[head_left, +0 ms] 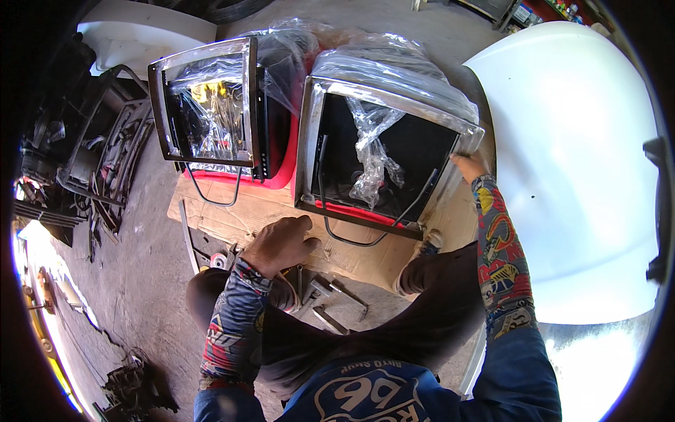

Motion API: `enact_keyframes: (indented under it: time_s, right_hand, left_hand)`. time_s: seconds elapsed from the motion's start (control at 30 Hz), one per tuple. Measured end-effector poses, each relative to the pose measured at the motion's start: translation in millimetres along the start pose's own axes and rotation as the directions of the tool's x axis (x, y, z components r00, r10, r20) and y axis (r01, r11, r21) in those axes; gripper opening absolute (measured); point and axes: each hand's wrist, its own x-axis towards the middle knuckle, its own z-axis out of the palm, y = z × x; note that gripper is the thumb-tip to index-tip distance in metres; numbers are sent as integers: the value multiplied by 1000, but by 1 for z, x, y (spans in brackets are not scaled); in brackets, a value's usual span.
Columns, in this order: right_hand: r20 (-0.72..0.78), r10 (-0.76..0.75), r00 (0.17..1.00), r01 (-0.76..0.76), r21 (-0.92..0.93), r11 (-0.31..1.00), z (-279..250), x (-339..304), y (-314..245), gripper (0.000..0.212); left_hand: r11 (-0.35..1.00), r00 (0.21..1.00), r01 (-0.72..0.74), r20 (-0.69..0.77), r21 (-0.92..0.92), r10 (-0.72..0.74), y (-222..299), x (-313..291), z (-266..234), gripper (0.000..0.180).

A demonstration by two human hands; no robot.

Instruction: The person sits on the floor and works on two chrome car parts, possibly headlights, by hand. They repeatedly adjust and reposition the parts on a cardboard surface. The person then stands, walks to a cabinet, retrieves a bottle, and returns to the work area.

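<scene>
While the right hand point(470, 167) reaches the right side of the right metal frame point(309, 141), its thumb lies on the bar and it pinches that edge, as the head view shows. This roughly square frame sits on the upturned underside of the right seat point(351, 209), a red-and-black piece partly wrapped in clear plastic point(369, 133), toward the right edge of the cardboard point(264, 207) on the floor. A bent rod point(351, 243) curves out past the frame's near bar, over the cardboard.

The left hand point(285, 244) hangs above the near part of the cardboard, its fingers loosely curled and its thumb apart from the forefinger. Farther off, toward the cardboard's far left corner, stands the left seat point(285, 158), also red and plastic-wrapped. The left metal frame point(251, 105) stands tilted on it, with another bent rod point(211, 202) below.

A flat metal strip point(188, 235) lies beside the cardboard's near left corner. Steel hand tools point(322, 287) lie on the concrete floor point(144, 281) just past the near edge. Beyond the cardboard's right edge rests a large, curved white panel point(569, 169).
</scene>
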Motion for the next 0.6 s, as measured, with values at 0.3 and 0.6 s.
enact_keyframes:
  time_s: [0.3,0.6]
  right_hand:
    - [-3,-34,999,34,68,997,-4,-15,-15,78]
    - [20,-24,1000,24,20,1000,0,-4,-6,82]
  left_hand:
    - [999,999,29,14,-28,-28,4,0,-3,36]
    - [999,1000,18,-9,-50,-18,1,-1,-1,35]
